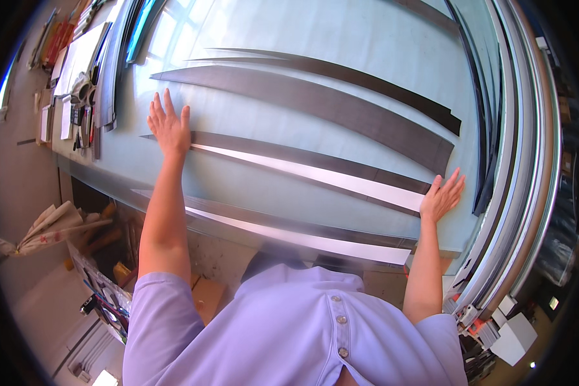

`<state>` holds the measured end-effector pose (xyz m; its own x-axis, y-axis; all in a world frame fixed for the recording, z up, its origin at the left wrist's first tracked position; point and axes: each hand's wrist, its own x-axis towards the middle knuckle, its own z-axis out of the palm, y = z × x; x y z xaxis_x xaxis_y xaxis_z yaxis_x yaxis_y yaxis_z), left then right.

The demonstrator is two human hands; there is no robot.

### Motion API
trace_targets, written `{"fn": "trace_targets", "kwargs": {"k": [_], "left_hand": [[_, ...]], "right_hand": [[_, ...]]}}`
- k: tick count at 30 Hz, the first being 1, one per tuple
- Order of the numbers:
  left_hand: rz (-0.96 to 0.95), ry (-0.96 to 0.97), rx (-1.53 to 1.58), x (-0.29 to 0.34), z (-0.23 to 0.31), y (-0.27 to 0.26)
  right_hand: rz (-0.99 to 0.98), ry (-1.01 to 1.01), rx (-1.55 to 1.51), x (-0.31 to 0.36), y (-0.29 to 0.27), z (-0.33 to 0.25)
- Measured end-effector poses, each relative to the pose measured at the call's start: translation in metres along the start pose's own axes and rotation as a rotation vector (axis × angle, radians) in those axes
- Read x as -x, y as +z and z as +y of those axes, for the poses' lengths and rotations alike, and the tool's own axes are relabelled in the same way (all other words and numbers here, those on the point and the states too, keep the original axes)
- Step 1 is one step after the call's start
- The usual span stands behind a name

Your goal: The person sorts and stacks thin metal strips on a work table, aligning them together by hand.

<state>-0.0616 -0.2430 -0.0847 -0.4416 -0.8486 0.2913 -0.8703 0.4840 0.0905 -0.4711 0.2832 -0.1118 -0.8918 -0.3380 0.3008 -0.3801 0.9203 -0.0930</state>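
Observation:
A long white strip [315,172] lies on a dark tapered strip [289,151] across the pale glass-like tabletop [238,186]. My left hand [168,125] is open with fingers spread, over the narrow left end of this pair. At the wide right end, my right hand [441,198] is open too, its palm edge against or just over the strip ends. Whether either hand presses down, I cannot tell. Farther off lie a broad dark grey tapered strip [315,101] and a narrower black strip [367,78]. A similar dark-and-white pair [302,239] shows along the near edge, perhaps partly a reflection.
Long dark strips [486,128] and pale rails [539,141] run down the right side. On the left are scissors [82,89], pens, papers and a blue strip [138,35]. A cloth bundle [51,228] and a cardboard box [207,297] sit below the table's level.

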Motion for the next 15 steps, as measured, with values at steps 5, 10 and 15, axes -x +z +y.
{"fn": "trace_targets", "kwargs": {"k": [5, 10, 15], "left_hand": [[0.197, -0.025, 0.16, -0.005, -0.018, 0.002], [0.283, 0.087, 0.222, 0.022, 0.044, -0.029], [-0.255, 0.609, 0.422, 0.106, 0.181, -0.066]], "right_hand": [[0.164, 0.012, -0.445, -0.006, 0.012, 0.028], [0.031, -0.146, -0.568, 0.0, -0.044, -0.007], [-0.468, -0.722, -0.431, 0.018, -0.091, -0.091]]}}
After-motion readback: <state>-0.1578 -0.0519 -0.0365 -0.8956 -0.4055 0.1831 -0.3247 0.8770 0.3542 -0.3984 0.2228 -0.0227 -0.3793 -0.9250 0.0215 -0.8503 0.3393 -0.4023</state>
